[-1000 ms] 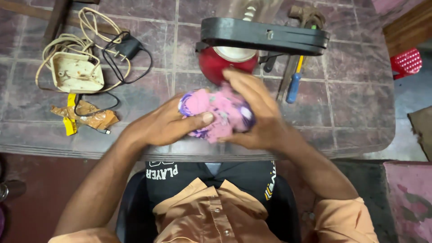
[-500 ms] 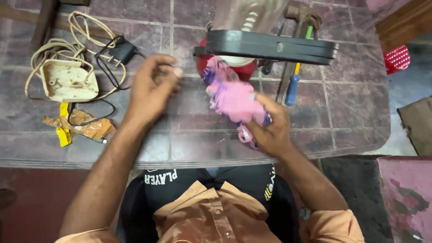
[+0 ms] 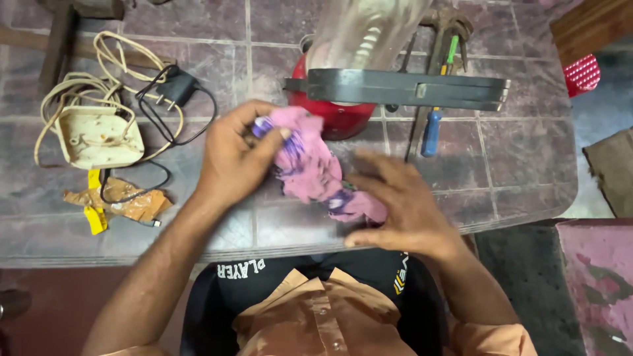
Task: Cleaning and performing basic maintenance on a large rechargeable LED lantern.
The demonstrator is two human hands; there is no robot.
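Tiled table, crumpled pink-and-purple cloth between both hands.

Soft pink cloth, glossy red plastic base, matt stone-tile tabletop, crumpled brown paper

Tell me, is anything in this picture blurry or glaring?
Head view: the right hand is smeared by motion blur, and the clear jar at the top is soft, with pale streaks of glare. The left hand, the pink cloth and the cords look sharper. Light is soft and even; shadows are faint.
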